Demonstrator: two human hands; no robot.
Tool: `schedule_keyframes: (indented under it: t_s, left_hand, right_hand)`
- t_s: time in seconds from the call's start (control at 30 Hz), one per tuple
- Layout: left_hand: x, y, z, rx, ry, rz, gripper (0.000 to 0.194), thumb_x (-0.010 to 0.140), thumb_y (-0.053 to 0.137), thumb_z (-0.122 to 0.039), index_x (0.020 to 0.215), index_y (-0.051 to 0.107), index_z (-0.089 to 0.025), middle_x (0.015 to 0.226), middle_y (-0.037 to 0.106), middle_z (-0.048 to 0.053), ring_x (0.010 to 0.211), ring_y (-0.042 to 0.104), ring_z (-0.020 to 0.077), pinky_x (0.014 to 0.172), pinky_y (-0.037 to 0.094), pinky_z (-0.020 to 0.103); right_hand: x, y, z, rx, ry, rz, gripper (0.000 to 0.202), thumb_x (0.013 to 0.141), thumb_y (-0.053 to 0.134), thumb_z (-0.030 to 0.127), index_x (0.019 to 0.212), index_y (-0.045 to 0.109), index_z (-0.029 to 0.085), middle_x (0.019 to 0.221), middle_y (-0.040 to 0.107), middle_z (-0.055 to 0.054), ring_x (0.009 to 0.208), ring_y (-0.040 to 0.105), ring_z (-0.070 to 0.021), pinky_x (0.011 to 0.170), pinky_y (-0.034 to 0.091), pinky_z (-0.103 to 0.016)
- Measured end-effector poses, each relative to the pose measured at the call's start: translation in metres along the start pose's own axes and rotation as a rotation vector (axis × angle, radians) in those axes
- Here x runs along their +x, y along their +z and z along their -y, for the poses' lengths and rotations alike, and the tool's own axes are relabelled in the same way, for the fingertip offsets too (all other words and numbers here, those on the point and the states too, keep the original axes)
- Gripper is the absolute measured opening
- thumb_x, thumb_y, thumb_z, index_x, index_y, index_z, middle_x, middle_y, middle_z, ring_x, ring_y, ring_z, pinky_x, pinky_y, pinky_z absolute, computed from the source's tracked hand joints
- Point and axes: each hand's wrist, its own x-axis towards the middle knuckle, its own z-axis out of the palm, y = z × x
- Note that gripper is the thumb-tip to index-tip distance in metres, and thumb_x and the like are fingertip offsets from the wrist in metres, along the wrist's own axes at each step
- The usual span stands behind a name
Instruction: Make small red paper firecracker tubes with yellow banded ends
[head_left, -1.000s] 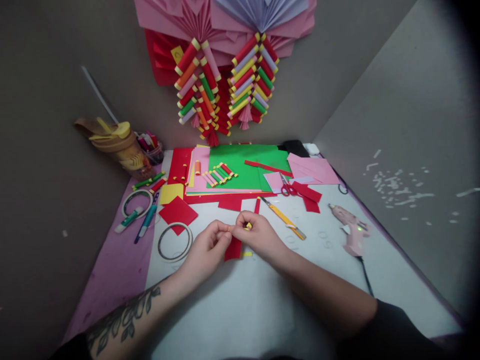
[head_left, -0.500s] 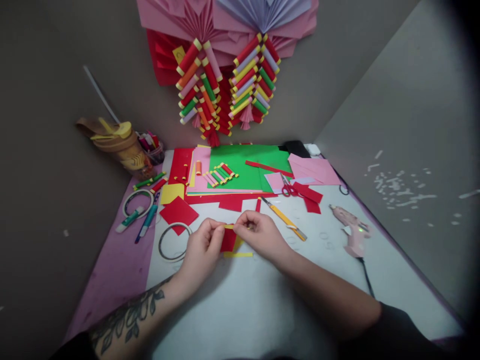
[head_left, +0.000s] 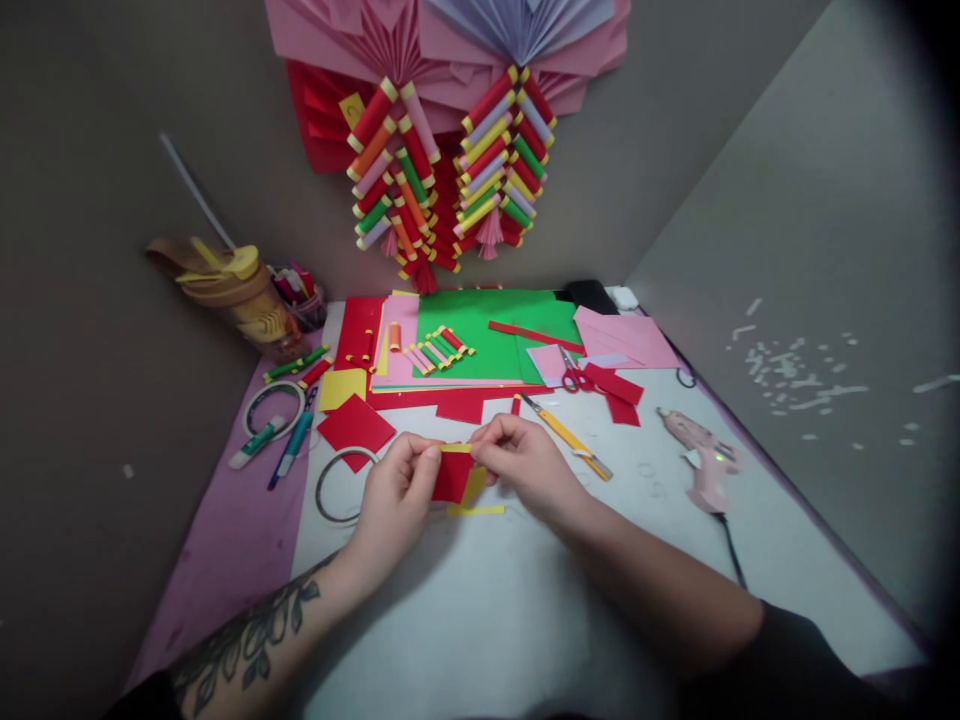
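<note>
The left hand (head_left: 397,490) and the right hand (head_left: 529,465) are a little way apart, with a yellow strip (head_left: 455,449) pulled flat between them. A second ago the fingertips were touching, and the strip was mostly hidden. Now the left hand pinches one end, and the right hand pinches the other. The strip runs along the top edge of a red paper (head_left: 451,478), over the middle of the table (head_left: 465,620). More of the red paper shows now. I think the strip is being lined up with that edge, but I can't tell if it is stuck down.

Just under the red paper, on its right, is a yellow piece (head_left: 475,485). A second yellow strip (head_left: 484,511) lies below, on the side toward the table's near edge. Little paper rolls (head_left: 441,350) sit toward the far edge, and a glue gun (head_left: 701,460) lies near the right edge.
</note>
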Motion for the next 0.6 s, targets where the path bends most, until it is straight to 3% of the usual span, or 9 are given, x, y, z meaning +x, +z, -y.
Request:
schedule_keyframes:
  t_s: [0.27,0.43,0.6]
  left_hand:
    - [0.0001,0.0000,0.0000,-0.033,0.025,-0.032,0.017,0.085,0.048,-0.033,0.081,0.053,-0.017,0.072,0.059,0.000,0.066,0.054,0.0119,0.059,0.042,0.021]
    - [0.0012,-0.0024,0.0037,0.037,0.075,-0.122,0.017,0.085,0.049,-0.034,0.082,0.053,-0.018,0.066,0.056,-0.003,0.060,0.050,0.0105,0.055,0.038,0.020]
    - [0.0033,-0.0033,0.0050,0.056,0.113,-0.136,0.015,0.085,0.048,-0.032,0.083,0.054,-0.018,0.068,0.057,-0.002,0.062,0.052,0.0107,0.056,0.039,0.020]
  right_hand:
    - [-0.0027,0.0012,0.0039,-0.003,0.004,-0.026,0.014,0.062,0.066,0.024,0.059,0.054,0.016,0.060,0.062,0.001,0.045,0.049,-0.0070,0.045,0.040,-0.019]
    - [-0.0047,0.0015,0.0050,-0.105,-0.012,-0.068,0.021,0.064,0.069,0.031,0.059,0.056,0.016,0.059,0.061,0.000,0.046,0.051,-0.0081,0.046,0.041,-0.020]
    - [-0.0043,0.0041,0.0009,0.052,0.032,-0.017,0.024,0.064,0.071,0.032,0.062,0.053,0.017,0.057,0.062,0.001,0.046,0.055,-0.0090,0.046,0.043,-0.020]
